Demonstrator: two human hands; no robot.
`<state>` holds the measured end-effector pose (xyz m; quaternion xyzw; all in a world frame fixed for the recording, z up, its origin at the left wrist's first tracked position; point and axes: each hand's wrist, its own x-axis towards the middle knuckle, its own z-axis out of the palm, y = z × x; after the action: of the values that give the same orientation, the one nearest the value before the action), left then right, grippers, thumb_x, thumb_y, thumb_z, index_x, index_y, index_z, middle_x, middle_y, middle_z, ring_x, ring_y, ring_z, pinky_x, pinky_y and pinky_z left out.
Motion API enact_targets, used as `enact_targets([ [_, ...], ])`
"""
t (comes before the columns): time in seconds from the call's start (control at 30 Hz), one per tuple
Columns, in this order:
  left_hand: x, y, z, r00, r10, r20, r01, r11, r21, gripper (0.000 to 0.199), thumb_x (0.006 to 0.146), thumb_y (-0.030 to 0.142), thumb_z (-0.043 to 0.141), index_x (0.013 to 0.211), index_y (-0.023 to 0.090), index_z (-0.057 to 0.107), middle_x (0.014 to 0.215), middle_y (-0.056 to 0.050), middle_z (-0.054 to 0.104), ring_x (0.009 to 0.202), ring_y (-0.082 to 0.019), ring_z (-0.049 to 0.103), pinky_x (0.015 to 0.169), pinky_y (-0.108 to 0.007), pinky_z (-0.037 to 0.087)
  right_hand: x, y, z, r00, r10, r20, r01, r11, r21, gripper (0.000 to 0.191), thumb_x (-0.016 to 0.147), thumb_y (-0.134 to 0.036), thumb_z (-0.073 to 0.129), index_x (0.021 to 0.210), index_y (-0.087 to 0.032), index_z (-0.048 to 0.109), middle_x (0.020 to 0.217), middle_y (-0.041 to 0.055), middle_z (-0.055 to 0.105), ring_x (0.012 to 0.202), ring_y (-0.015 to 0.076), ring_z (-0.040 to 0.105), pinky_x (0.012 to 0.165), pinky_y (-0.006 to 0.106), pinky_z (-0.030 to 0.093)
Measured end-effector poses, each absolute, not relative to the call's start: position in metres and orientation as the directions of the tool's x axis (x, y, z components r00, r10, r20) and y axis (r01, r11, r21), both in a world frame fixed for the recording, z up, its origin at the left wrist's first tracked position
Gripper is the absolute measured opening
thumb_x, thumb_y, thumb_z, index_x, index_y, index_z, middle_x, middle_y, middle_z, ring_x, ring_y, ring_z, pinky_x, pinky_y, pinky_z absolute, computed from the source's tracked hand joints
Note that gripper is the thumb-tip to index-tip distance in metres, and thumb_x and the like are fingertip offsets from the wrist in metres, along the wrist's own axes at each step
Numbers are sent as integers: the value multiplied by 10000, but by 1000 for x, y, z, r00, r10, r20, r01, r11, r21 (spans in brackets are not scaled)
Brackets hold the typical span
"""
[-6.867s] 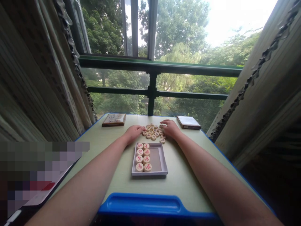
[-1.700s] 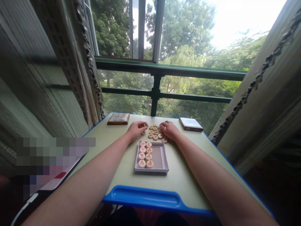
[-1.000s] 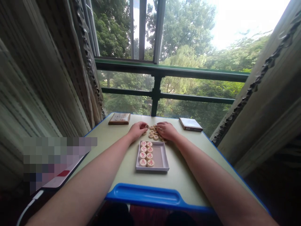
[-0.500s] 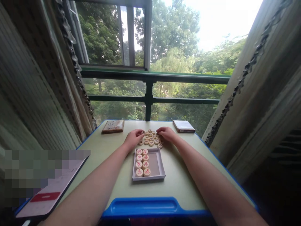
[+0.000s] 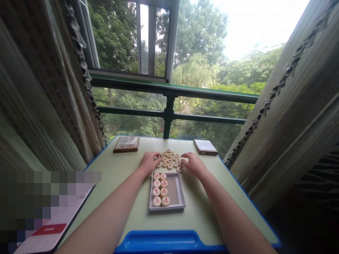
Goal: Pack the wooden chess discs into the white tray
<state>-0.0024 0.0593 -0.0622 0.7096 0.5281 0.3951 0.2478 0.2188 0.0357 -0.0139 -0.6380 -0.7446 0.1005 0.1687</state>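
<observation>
Several round wooden Chinese chess pieces [image 5: 170, 161] lie bunched on the table beyond a shallow white box [image 5: 180, 191]. Inside the box, two columns of pieces with red characters [image 5: 164, 183] fill the left side; its right side shows bare bottom. My left hand [image 5: 149, 163] is cupped at the left edge of the bunch, fingertips against the outer pieces and the thumb apart from the fingers. On the opposite side, my right hand [image 5: 194, 164] has its thumb and fingers spread, close to the right edge of the bunch. Its fingers are curved around no piece that I can see.
A brown-edged flat box [image 5: 126, 144] lies at the table's back left, and a white-topped flat box [image 5: 205, 147] at the back right. The pale table [image 5: 124, 197] has a blue rim with a moulded tray [image 5: 161, 240]. A tablet-like device [image 5: 50, 229] rests at left.
My right hand has pulled back slightly from the bunch, its fingers opening. My left hand stays at the left edge. The view has tilted a little; the pieces look slightly tidier together.
</observation>
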Motion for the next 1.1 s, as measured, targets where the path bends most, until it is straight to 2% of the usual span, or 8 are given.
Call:
enact_targets([
  [0.07,-2,59,-61,134,934,331,671,-331,663,271,703,310,566,913,186,684,900,-69,679,914,-224,579,868,-347,424,222,33,-24,-136,964,229,917,210,-341,306,799,-305,473,1018,-187,651,1060,98,609,967,208,536,853,300,384],
  [0.13,-2,60,-61,122,934,336,728,-314,609,276,715,323,549,912,188,688,915,-74,677,935,-232,568,891,-353,405,226,33,-32,-190,949,250,911,266,-315,306,812,-345,461,988,-196,662,1042,88,615,953,203,526,861,299,368],
  [0.3,0,60,-60,105,944,312,717,-289,634,305,704,344,558,934,184,678,899,-69,677,902,-226,578,858,-334,418,226,37,-35,-229,949,215,896,292,-334,267,817,-338,462,864,-198,685,932,75,632,899,186,521,809,274,368],
  [0.5,0,59,-59,84,949,305,760,-259,596,339,713,379,543,937,172,691,867,-88,652,878,-240,557,837,-336,414,221,31,-30,-252,957,142,866,288,-409,292,790,-365,505,965,-187,655,893,71,625,844,172,543,759,258,388],
  [0.63,0,61,-61,81,961,265,807,-219,548,349,731,371,517,948,164,695,865,-94,629,899,-252,536,824,-330,409,222,33,-34,-232,961,152,845,276,-458,255,786,-350,517,897,-174,664,854,66,625,773,155,555,713,250,402],
  [0.9,2,61,-63,113,960,255,840,-229,491,345,752,256,463,1011,156,667,942,-85,641,930,-230,523,874,-312,386,222,32,-41,-163,956,245,801,273,-533,252,809,-323,495,905,-166,667,871,69,609,819,157,551,782,278,407],
  [1.0,1,60,-62,108,953,284,809,-250,531,369,774,226,419,1056,146,644,950,-85,635,929,-214,526,888,-314,387,221,30,-40,-226,930,290,758,355,-547,218,785,-271,524,928,-193,669,924,65,585,898,167,533,839,293,397],
  [1.1,1,58,-60,168,934,314,751,-328,574,354,790,305,446,1069,208,641,931,-65,609,934,-209,508,889,-335,391,219,29,-42,-328,903,279,708,430,-561,193,743,-204,562,890,-219,684,932,53,565,897,160,531,851,290,401],
])
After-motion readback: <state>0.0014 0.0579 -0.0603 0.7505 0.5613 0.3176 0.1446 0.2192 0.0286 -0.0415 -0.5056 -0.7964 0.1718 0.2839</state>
